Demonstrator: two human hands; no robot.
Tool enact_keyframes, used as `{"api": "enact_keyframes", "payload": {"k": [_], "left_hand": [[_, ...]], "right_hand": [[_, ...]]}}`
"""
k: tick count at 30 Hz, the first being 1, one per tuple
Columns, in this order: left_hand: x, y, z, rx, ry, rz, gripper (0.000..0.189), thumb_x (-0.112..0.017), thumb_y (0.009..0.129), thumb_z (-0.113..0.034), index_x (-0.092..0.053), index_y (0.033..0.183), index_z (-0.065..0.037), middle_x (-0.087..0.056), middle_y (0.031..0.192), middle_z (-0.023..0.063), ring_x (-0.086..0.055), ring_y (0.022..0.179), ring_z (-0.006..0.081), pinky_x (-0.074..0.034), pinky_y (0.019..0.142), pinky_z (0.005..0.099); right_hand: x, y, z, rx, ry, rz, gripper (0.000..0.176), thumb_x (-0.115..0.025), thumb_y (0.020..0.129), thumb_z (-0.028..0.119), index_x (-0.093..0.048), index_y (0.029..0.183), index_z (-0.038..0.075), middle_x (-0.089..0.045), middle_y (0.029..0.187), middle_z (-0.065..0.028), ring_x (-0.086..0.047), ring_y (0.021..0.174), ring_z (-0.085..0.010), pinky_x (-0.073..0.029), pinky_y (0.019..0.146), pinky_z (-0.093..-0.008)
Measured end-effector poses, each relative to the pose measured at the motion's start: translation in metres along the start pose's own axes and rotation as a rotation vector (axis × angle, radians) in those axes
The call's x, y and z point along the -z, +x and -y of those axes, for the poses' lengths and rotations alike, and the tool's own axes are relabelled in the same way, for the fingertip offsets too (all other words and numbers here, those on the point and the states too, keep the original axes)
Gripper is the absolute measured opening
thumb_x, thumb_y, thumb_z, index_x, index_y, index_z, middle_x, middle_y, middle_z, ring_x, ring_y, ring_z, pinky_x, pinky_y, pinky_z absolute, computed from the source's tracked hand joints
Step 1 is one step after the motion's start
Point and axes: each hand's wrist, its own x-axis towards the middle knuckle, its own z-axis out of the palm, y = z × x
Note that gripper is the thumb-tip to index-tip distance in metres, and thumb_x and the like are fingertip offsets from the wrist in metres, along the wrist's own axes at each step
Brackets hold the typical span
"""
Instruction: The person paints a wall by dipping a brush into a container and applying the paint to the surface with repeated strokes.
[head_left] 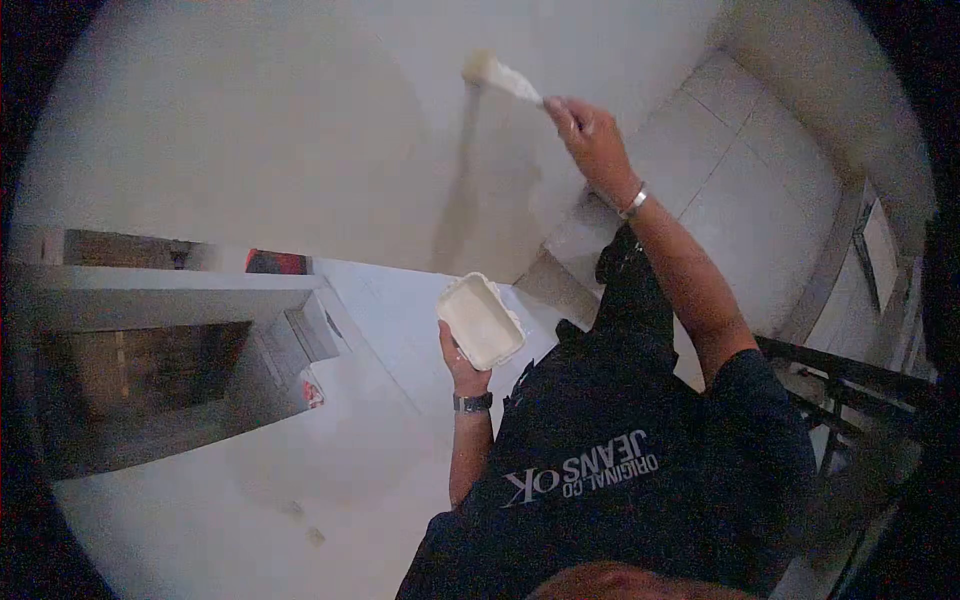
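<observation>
A pale plastered wall (280,130) fills the upper part of the view, with a darker damp streak (478,200) running down from 12 o'clock. The right hand (585,130) is raised toward 1 o'clock, fingers closed round the handle of a brush (500,75) whose bristles touch the wall at the top of the streak. The left hand (462,365), near the centre, is cupped under a white tub (481,320) and grips it from below. Light floor tiles (740,170) lie at 2 o'clock, a dark railing (850,375) at 4 o'clock, and a shadowed recess (140,370) at 9 o'clock.
</observation>
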Motion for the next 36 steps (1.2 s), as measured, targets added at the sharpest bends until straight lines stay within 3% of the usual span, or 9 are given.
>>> {"api": "enact_keyframes", "payload": {"k": [3,7,11,18,20,24,26,31,36], "left_hand": [[-0.003,-0.002,-0.002,0.085,-0.070,-0.090,0.061,-0.036,0.094,-0.050,-0.035,0.137,-0.007,-0.046,0.134,0.0131,-0.049,0.119,0.0295,-0.042,0.099,0.0448],[0.004,0.000,0.001,0.050,0.022,-0.068,0.059,-0.036,0.095,-0.048,-0.035,0.137,-0.006,-0.047,0.134,0.0134,-0.049,0.119,0.0287,-0.042,0.099,0.0441],[-0.001,-0.001,0.000,0.049,-0.044,-0.039,0.057,-0.036,0.096,-0.046,-0.037,0.136,-0.005,-0.049,0.132,0.0132,-0.051,0.118,0.0264,-0.042,0.099,0.0418],[0.007,0.007,0.004,0.132,-0.202,0.008,0.053,-0.037,0.096,-0.044,-0.041,0.133,-0.006,-0.053,0.128,0.0115,-0.054,0.113,0.0250,-0.045,0.096,0.0411],[0.009,0.008,0.003,0.135,-0.169,0.021,0.055,-0.038,0.096,-0.045,-0.037,0.136,-0.006,-0.048,0.132,0.0134,-0.051,0.117,0.0272,-0.044,0.098,0.0442],[0.004,0.005,-0.002,0.115,-0.008,0.071,0.059,-0.037,0.094,-0.047,-0.033,0.138,-0.007,-0.044,0.136,0.0164,-0.048,0.121,0.0301,-0.042,0.099,0.0482],[0.010,0.008,0.003,0.155,-0.082,0.055,0.060,-0.036,0.094,-0.048,-0.033,0.139,-0.007,-0.044,0.136,0.0171,-0.048,0.121,0.0309,-0.042,0.099,0.0492],[0.028,0.018,0.012,0.253,-0.250,0.120,0.060,-0.033,0.095,-0.049,-0.033,0.139,-0.008,-0.043,0.136,0.0187,-0.049,0.120,0.0332,-0.042,0.097,0.0524],[0.019,0.017,0.006,0.276,-0.250,0.172,0.061,-0.035,0.094,-0.049,-0.032,0.140,-0.009,-0.043,0.136,0.0193,-0.049,0.119,0.0334,-0.043,0.095,0.0535]], "right_hand": [[-0.026,-0.028,-0.062,-0.077,-0.111,0.047,0.036,-0.051,0.092,0.036,-0.065,0.101,0.004,-0.061,0.076,-0.0198,-0.061,0.065,-0.0327,-0.047,0.063,-0.0404],[-0.048,-0.065,-0.144,-0.217,-0.411,0.253,0.042,-0.043,0.094,0.039,-0.064,0.105,0.004,-0.065,0.098,-0.0182,-0.062,0.089,-0.0379,-0.049,0.076,-0.0484],[-0.058,-0.072,-0.169,-0.280,-0.520,0.319,0.040,-0.045,0.092,0.037,-0.065,0.098,0.003,-0.065,0.094,-0.0189,-0.062,0.085,-0.0388,-0.049,0.076,-0.0492],[-0.005,0.002,0.033,-0.094,-0.214,0.220,0.040,-0.047,0.093,0.035,-0.067,0.089,0.000,-0.063,0.074,-0.0183,-0.062,0.069,-0.0335,-0.048,0.065,-0.0455],[0.013,0.005,0.085,-0.207,0.340,0.205,0.034,-0.053,0.093,0.030,-0.066,0.098,-0.001,-0.053,0.060,-0.0009,-0.048,0.051,-0.0114,-0.043,0.051,-0.0268],[0.009,-0.003,0.115,-0.121,0.567,0.047,0.035,-0.051,0.094,0.031,-0.066,0.097,-0.001,-0.049,0.063,0.0040,-0.045,0.054,-0.0044,-0.039,0.048,-0.0211],[-0.006,-0.009,0.098,-0.066,0.234,0.081,0.040,-0.050,0.093,0.036,-0.065,0.100,-0.001,-0.060,0.067,-0.0135,-0.057,0.058,-0.0196,-0.048,0.060,-0.0349],[-0.054,-0.053,-0.015,-0.118,-0.077,0.143,0.041,-0.048,0.093,0.036,-0.063,0.102,-0.001,-0.064,0.091,-0.0218,-0.059,0.086,-0.0405,-0.046,0.077,-0.0466],[-0.050,-0.096,-0.073,-0.270,-0.396,0.247,0.036,-0.049,0.091,0.030,-0.066,0.093,-0.001,-0.062,0.084,-0.0251,-0.060,0.080,-0.0417,-0.046,0.073,-0.0441]]}}
